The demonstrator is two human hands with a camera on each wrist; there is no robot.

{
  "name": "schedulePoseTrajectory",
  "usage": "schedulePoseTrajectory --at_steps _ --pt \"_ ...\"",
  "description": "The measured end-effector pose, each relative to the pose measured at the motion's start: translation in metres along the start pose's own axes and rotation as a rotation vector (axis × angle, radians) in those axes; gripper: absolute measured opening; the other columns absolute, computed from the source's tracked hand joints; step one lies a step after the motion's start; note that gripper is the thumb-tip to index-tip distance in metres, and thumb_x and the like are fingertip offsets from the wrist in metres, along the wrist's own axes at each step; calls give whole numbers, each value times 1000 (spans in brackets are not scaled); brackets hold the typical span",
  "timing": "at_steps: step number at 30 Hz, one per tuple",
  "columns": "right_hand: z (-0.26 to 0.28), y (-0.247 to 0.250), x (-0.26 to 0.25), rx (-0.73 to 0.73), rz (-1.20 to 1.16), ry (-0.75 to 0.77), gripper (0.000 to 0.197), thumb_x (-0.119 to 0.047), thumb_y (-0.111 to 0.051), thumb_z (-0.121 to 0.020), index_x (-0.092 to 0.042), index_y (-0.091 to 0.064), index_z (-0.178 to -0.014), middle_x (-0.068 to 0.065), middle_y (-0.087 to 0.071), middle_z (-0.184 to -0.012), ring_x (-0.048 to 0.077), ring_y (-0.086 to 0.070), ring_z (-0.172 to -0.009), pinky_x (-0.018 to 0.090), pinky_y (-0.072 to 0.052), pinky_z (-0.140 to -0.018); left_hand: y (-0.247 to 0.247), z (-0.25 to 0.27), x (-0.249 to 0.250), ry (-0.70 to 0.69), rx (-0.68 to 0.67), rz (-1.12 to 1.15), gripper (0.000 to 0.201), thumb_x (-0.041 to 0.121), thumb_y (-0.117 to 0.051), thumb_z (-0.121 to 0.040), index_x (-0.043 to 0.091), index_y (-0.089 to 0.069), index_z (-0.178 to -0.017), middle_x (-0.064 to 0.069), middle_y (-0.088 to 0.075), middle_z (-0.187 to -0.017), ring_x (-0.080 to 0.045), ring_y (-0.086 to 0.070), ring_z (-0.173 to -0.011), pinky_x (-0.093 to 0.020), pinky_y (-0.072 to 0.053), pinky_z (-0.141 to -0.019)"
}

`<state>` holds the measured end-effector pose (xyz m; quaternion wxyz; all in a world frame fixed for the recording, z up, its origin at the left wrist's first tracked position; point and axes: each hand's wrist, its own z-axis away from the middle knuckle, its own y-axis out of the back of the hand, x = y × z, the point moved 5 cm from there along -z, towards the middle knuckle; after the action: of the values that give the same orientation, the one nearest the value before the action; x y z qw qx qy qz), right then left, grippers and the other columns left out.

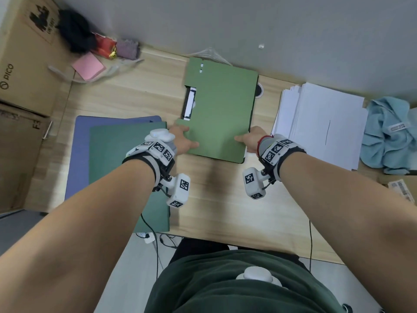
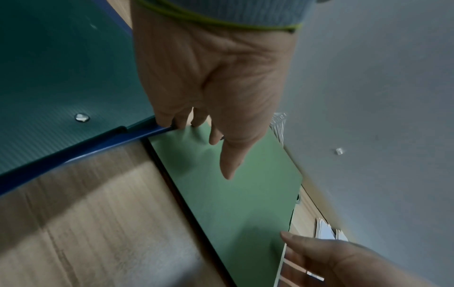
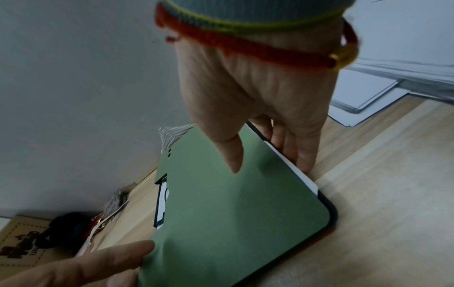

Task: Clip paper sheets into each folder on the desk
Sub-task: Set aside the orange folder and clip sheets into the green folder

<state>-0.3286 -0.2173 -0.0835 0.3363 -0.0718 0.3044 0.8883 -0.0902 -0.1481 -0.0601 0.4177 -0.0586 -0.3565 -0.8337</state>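
Observation:
A light green folder (image 1: 222, 109) lies closed in the middle of the wooden desk (image 1: 225, 199), with white paper showing in its clip cutout (image 1: 189, 103) and along its right edge (image 3: 301, 174). My left hand (image 1: 187, 137) grips its near left edge, thumb (image 2: 228, 165) on the cover and fingers curled at the edge. My right hand (image 1: 244, 138) grips the near right edge, its thumb (image 3: 233, 155) on top and fingers (image 3: 294, 147) down the side. A dark green folder (image 1: 126, 168) lies on a blue folder (image 1: 79, 154) at the left. A stack of white sheets (image 1: 320, 123) sits at the right.
Cardboard boxes (image 1: 24, 64) stand along the left side. Pink sticky notes (image 1: 89, 66), a black bundle (image 1: 75, 30) and small items lie at the back left. A light blue cloth (image 1: 390, 136) lies at the far right. The grey wall (image 1: 248, 23) runs right behind the desk.

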Motion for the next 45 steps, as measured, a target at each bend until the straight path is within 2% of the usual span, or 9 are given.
schedulePoseTrajectory --at_steps 10,13,15,18,22,29,35,40,45 --pt "-6 2 -1 -42 -48 -6 52 -26 -70 -87 -6 -54 -131 10 -60 -129 29 -58 -117 43 -50 -102 15 -12 3 -30 7 15 67 30 -72 -86 16 -43 -145 -8 -44 -148 -28 -47 -131 -33 -39 -108" --pt "0 4 -18 92 83 17 69 -32 -73 -81 -12 -45 -140 12 -49 -137 32 -54 -120 41 -49 -101 33 -10 -2 -17 87 103 56 28 -72 -85 22 -53 -137 -9 -54 -138 -26 -57 -120 -25 -43 -89" --pt "6 -4 -38 98 39 99 58 -27 -71 -83 -13 -50 -135 12 -51 -133 31 -57 -117 37 -49 -100 50 -6 -7 7 177 176 46 28 -73 -82 24 -60 -126 -5 -62 -121 -25 -62 -101 -25 -42 -77" --pt "28 -43 -73 -144 -40 206 28 -21 -65 -90 -9 -61 -115 6 -63 -105 22 -65 -91 34 -56 -85 77 6 -39 135 313 217 53 37 -70 -68 22 -60 -118 0 -62 -104 -24 -62 -86 -31 -52 -77" --pt "56 -104 -94 -396 16 256 9 -19 -62 -93 -10 -63 -95 4 -67 -91 18 -66 -77 34 -57 -81 93 31 -99 490 427 42 59 47 -58 -86 18 -43 -135 -14 -44 -135 -38 -52 -120 -44 -43 -94" --pt "72 -170 -79 -538 177 242 39 -25 -64 -93 -9 -58 -128 10 -67 -114 22 -68 -103 38 -56 -93 67 67 -180 807 344 30 87 65 -51 -87 7 -28 -147 -21 -36 -145 -41 -42 -131 -48 -38 -106" --pt "75 -180 -57 -547 110 190 19 -25 -67 -92 -20 -59 -108 2 -64 -112 18 -63 -95 35 -56 -87 59 79 -173 734 349 47 88 68 -53 -84 9 -28 -144 -20 -38 -143 -42 -42 -130 -49 -38 -102" --pt "78 -157 -56 -507 -117 221 46 -31 -73 -80 -19 -58 -122 1 -68 -121 21 -67 -109 48 -57 -88 60 82 -146 604 350 16 88 77 -44 -82 11 -36 -139 -20 -52 -129 -41 -52 -119 -42 -42 -87" --pt "115 -103 -74 -536 -279 385 22 -12 -66 -92 -11 -49 -107 16 -68 -98 21 -68 -70 34 -59 -63 60 80 -61 351 326 50 120 104 -23 -52 23 -44 -138 -8 -60 -128 -37 -61 -107 -36 -47 -81"
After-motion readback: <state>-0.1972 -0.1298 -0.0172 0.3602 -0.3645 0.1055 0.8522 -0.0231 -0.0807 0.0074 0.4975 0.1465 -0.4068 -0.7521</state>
